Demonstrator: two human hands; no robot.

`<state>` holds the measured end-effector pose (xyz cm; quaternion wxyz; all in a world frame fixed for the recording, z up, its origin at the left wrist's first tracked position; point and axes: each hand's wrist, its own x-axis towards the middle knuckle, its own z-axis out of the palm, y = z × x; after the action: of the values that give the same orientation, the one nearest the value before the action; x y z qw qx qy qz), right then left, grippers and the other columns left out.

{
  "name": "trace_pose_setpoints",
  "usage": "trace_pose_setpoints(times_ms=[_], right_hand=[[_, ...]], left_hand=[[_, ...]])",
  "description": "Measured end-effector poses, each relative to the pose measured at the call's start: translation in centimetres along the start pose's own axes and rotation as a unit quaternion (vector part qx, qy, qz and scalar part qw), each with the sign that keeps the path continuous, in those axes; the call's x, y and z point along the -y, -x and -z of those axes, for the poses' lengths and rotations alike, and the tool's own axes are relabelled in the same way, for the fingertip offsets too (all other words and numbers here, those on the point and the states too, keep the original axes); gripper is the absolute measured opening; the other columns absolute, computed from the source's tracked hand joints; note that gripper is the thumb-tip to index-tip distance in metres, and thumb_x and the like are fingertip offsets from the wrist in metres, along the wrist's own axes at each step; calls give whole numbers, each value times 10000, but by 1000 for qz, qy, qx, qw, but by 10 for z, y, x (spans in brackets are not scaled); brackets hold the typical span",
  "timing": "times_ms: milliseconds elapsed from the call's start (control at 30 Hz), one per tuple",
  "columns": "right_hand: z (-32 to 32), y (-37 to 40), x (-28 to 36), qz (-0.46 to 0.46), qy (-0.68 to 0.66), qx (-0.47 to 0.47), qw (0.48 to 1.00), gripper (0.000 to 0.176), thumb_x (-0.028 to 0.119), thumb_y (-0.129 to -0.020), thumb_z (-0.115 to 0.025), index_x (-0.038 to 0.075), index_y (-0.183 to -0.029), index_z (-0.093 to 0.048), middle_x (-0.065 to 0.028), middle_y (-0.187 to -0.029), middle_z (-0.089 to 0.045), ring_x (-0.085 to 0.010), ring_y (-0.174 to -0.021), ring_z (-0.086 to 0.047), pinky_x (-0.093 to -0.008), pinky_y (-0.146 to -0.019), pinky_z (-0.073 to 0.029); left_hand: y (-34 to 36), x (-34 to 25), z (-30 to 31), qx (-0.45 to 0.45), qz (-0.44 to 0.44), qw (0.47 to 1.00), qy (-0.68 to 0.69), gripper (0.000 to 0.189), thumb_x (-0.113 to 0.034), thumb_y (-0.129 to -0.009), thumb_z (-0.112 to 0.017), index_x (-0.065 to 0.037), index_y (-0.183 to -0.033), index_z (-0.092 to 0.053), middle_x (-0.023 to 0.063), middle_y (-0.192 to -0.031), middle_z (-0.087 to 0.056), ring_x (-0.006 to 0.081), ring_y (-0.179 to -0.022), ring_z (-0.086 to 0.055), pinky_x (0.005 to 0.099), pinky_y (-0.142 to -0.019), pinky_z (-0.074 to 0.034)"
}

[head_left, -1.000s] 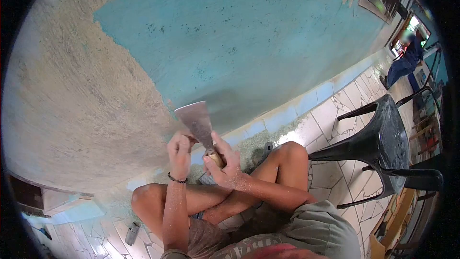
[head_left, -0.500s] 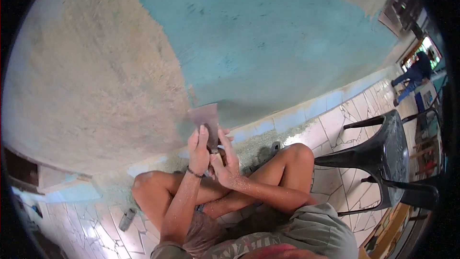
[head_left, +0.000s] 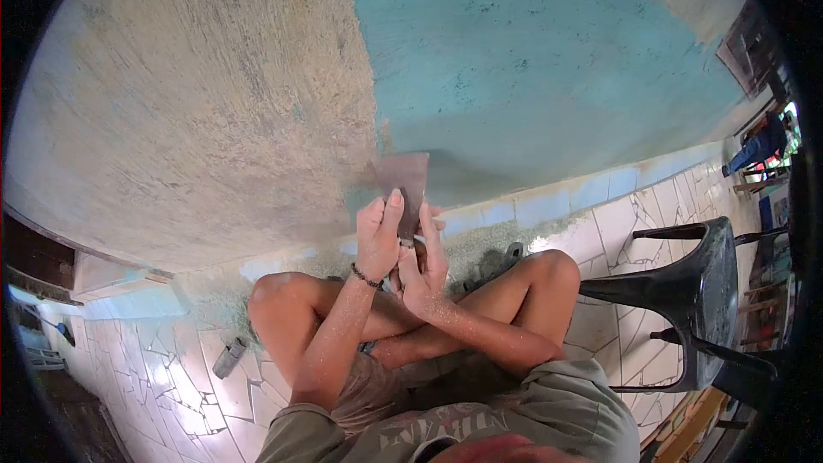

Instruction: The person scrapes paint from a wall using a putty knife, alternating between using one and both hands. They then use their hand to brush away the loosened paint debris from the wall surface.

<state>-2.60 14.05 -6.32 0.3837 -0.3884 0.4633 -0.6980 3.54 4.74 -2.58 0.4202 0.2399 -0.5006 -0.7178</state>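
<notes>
Both hands are closed on a wide-bladed scraper, its blade pointing up toward the wall. My left hand, with a dark beaded bracelet at the wrist, presses the left side of the blade, thumb along it. My right hand grips the handle, which is mostly hidden by the fingers. At the blade's top edge, the turquoise paint meets the bare, scratched beige wall surface. Whether the blade touches the wall cannot be made out. Pale dust covers both forearms.
A black plastic chair stands to the right on the cracked-tile floor. My crossed legs are below the hands. A small grey object lies at left. Another person is at the far right. Pale debris lines the wall's base.
The view has shifted, so the wall, chair and other person appear farther right. Both hands keep their hold on the scraper, still close to the paint's edge.
</notes>
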Motion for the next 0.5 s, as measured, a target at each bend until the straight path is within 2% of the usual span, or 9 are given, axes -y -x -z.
trace_pose_setpoints(times_ms=[67,200,300,500], right_hand=[[3,7,-18,0,-1,-10,1000,705,62,-1040,-481,96,-1665,-158,-23,-901,-621,-51,-537,-486,-225,-474,-420],[0,10,0,-37,-30,-9,999,714,55,-1038,-471,97,-1668,-137,-22,-872,-620,-52,-531,-498,-219,-469,-423],[1,9,2,-25,6,-7,1000,724,35,-1047,-434,123,-1673,-81,-32,-795,-610,-55,-517,-496,-227,-458,-408],[1,9,0,-17,-3,-13,1000,711,66,-1043,-467,98,-1669,-131,-22,-871,-606,-50,-532,-491,-224,-467,-423]], left_hand=[[4,19,7,3,24,1000,10,441,-323,-1127,-430,78,-1098,-611,207,-996,-748,281,-857,-764,370,-720,-640],[-2,10,3,0,16,1000,-11,431,-317,-1126,-437,75,-1079,-609,203,-968,-749,285,-825,-765,373,-708,-640],[1,7,-2,-18,29,999,3,431,-318,-1124,-445,73,-1064,-615,207,-947,-748,285,-811,-764,373,-694,-636],[-4,11,0,-2,11,1000,9,439,-330,-1119,-456,71,-1064,-627,205,-943,-749,272,-797,-762,366,-680,-632]])
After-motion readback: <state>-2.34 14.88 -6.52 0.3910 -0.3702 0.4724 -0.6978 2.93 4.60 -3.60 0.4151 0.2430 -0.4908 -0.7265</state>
